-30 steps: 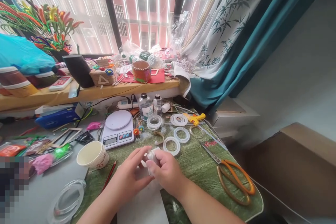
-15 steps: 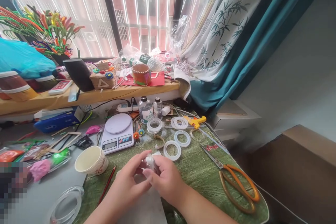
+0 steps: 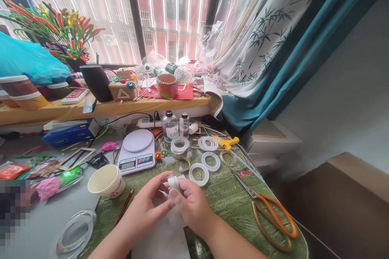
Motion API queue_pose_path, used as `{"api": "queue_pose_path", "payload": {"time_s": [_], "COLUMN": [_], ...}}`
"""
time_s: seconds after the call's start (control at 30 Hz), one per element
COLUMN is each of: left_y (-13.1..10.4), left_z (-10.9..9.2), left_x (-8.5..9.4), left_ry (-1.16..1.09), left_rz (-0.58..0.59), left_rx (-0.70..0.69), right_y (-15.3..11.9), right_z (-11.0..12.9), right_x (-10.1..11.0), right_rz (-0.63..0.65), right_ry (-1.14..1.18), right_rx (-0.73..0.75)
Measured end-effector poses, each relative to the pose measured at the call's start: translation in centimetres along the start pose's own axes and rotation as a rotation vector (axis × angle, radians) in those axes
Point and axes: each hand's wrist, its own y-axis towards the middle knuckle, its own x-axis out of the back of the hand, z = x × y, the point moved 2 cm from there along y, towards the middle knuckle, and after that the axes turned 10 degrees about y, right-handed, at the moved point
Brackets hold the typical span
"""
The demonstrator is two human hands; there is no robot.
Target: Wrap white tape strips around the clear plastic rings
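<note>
Both hands meet over a pale sheet (image 3: 161, 238) at the front of the green table. A small whitish, partly clear item (image 3: 173, 183) is pinched between them; its exact shape is blurred. My left hand (image 3: 153, 200) curls round its left side, thumb and fingertips touching it. My right hand (image 3: 193, 204) grips it from the right, thumb in front. Just beyond the hands lie white ring moulds (image 3: 199, 175). A paper cup (image 3: 106, 182) and a dark red pencil (image 3: 124, 208) are left of my left hand.
Large orange-handled scissors (image 3: 273, 218) lie at the right. Farther back are a kitchen scale (image 3: 136, 151), two bottles (image 3: 170, 127) and a yellow glue gun (image 3: 226, 143). Clear rings (image 3: 74, 234) are at the front left. A crowded windowsill (image 3: 121, 109) runs behind.
The view has shifted slightly. The fingers have moved a little around the small item, which is still held between both hands, and more of its whitish side shows.
</note>
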Motion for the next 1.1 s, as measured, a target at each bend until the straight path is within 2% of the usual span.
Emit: {"api": "queue_pose_path", "payload": {"time_s": [0.1,0.2,0.33,0.4,0.47,0.6,0.67,0.77,0.87,0.93,1.0,1.1], "left_y": [0.2,0.3,0.3,0.3,0.3,0.3,0.2,0.3,0.3,0.2,0.1,-0.2], "left_z": [-0.1,-0.6,-1.5,-1.7,-1.7,-1.6,-1.7,-1.8,-1.4,-0.7,-0.1,0.2], "left_x": [0.1,0.1,-0.2,-0.2,-0.1,0.0,-0.1,-0.2,-0.1,0.1,0.5,0.5], "left_ry": [-0.300,-0.666,-0.889,-0.926,-0.957,-0.972,-0.974,-0.987,-0.916,-0.741,-0.446,0.064], "left_rz": [-0.066,-0.105,-0.089,-0.074,-0.048,-0.011,-0.016,-0.043,-0.105,-0.177,-0.244,-0.209], "left_rx": [0.107,0.210,0.242,0.237,0.251,0.299,0.292,0.280,0.249,0.203,0.132,-0.061], "right_y": [0.8,1.5,1.7,1.5,1.2,0.4,0.1,-0.1,0.1,0.3,0.4,0.6], "right_z": [-0.4,-0.9,-1.4,-1.3,-0.9,0.6,0.8,0.6,0.0,-0.3,-0.5,-0.7], "right_x": [0.4,1.0,1.5,1.5,1.4,0.6,0.2,0.1,0.3,0.4,0.4,0.3], "right_rz": [-0.138,-0.267,-0.334,-0.324,-0.270,-0.057,0.007,-0.004,-0.094,-0.143,-0.152,-0.129], "right_ry": [0.236,0.390,0.358,0.224,0.009,-0.397,-0.439,-0.388,-0.283,-0.176,-0.073,0.072], "right_rx": [-0.085,-0.084,-0.099,-0.073,0.012,0.242,0.237,0.144,0.069,0.024,-0.023,-0.103]}}
